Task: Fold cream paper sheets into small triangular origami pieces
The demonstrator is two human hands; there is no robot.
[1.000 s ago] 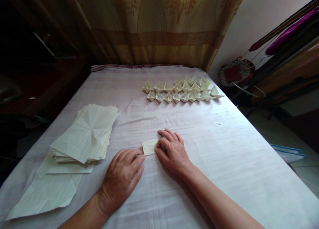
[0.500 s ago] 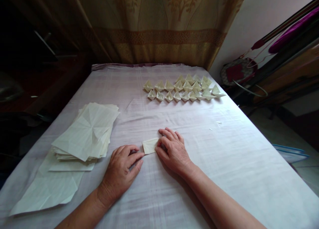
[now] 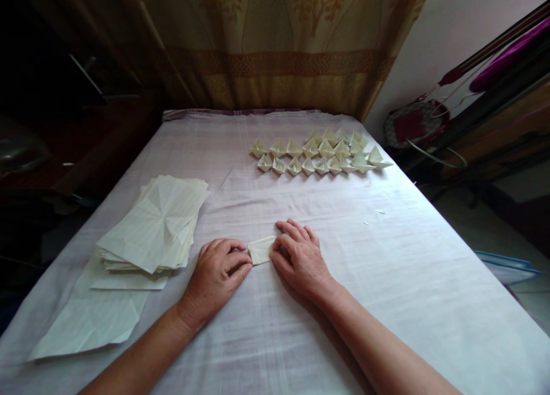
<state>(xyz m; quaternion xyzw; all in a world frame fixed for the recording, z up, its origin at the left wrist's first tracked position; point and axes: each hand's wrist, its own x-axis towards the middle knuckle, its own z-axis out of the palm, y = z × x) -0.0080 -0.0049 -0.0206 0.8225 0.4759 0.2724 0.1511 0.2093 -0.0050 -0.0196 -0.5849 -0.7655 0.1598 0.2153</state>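
Observation:
A small folded piece of cream paper (image 3: 260, 249) lies on the white cloth between my two hands. My right hand (image 3: 299, 259) lies over its right end, fingers bent and pressing it flat. My left hand (image 3: 216, 275) has its fingers curled, with the fingertips pinching the paper's left edge. A stack of flat cream paper sheets (image 3: 158, 224) sits to the left of my left hand. Several small finished folded paper boats (image 3: 319, 152) stand in two rows at the far right of the cloth.
The white cloth (image 3: 387, 269) covers a bed-like surface, with one large loose sheet (image 3: 92, 317) at its near left. A brown patterned curtain (image 3: 275, 45) hangs behind. Dark furniture stands at left; a red round object (image 3: 415, 125) and blue-edged sheets (image 3: 507, 266) lie at right.
My left hand has slid forward and right, and its fingers have curled from lying flat onto the paper's left edge. My right hand has stayed on the paper.

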